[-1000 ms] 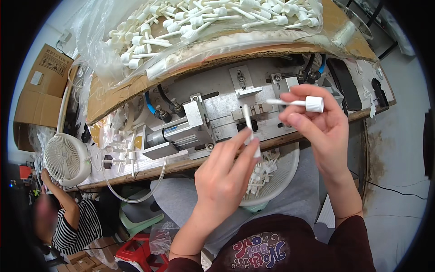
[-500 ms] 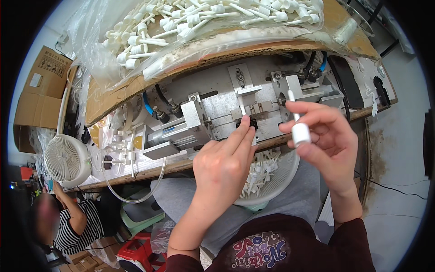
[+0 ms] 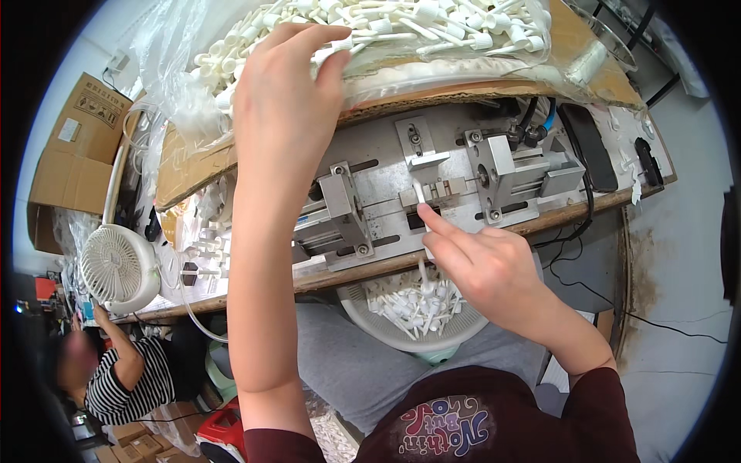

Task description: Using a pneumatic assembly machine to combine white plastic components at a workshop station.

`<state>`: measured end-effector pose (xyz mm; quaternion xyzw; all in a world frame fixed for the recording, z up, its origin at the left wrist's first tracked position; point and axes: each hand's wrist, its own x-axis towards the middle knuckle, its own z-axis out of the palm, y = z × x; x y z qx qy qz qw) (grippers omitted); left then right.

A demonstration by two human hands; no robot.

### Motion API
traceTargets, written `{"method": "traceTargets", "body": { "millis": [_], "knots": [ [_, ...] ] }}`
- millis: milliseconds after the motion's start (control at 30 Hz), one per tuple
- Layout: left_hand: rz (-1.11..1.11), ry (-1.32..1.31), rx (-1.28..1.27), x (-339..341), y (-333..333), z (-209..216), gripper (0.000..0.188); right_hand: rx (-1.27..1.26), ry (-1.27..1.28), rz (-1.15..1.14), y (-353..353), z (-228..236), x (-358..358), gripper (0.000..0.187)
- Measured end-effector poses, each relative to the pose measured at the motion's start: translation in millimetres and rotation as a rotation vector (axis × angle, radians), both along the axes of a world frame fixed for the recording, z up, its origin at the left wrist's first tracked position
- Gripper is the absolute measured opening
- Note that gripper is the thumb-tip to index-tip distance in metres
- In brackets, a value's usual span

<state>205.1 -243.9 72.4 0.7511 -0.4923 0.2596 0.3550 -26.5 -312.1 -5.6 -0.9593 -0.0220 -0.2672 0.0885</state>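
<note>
My left hand [image 3: 289,100] reaches over the pile of white capped sticks [image 3: 455,27], its thumb and forefinger apart at the pile's near edge. Nothing shows as held there. At the metal fixture [image 3: 455,187], my right hand [image 3: 490,270] has its fingers stretched out. The forefinger's tip touches a white stick [image 3: 418,189] lying across the small block in the middle. Below that hand, another white capped stick [image 3: 425,279] shows above a pale basket [image 3: 359,310] of similar pieces; whether anything touches it I cannot tell.
Metal cylinder units [image 3: 502,166] flank the fixture, with black and blue hoses. A dark phone [image 3: 590,147] lies at the right. On the left are a white fan [image 3: 116,266], a cardboard box [image 3: 81,147] and a seated person in a striped top [image 3: 143,382].
My left hand has gone from the fixture up to the pile. My right hand has come down to the fixture, and the capped stick it held is no longer in its raised fingers.
</note>
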Motion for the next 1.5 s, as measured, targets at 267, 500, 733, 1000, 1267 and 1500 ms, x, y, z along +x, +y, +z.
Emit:
{"method": "traceTargets", "body": {
  "millis": [267, 500, 733, 1000, 1267, 1500],
  "knots": [
    [0.033, 0.295, 0.207, 3.1, -12.5, 9.8, 0.018, -0.017, 0.087, -0.028, -4.5, 6.3, 7.9, 0.020],
    [-0.042, 0.444, -0.036, -13.2, 32.1, 19.7, 0.024, 0.252, 0.094, 0.053, -18.8, 29.6, 17.2, 0.024],
    [-0.185, 0.643, -0.122, -61.6, 84.1, 12.7, 0.037, 0.111, -0.293, -0.012, -76.1, 89.8, 128.7, 0.025],
    [-0.229, 0.333, 0.107, -118.6, 83.7, -40.8, 0.037, 0.126, 0.332, -0.239, -91.1, 125.1, 243.5, 0.034],
    [-0.221, 0.174, 0.232, -129.4, 76.5, -80.7, 0.034, -0.165, 0.514, -0.149, -61.7, 130.9, 243.0, 0.028],
    [-0.172, 0.053, 0.309, -121.3, 66.4, -84.1, 0.031, 0.111, 0.268, -0.060, -79.0, 134.8, 217.2, 0.033]
  ]
}}
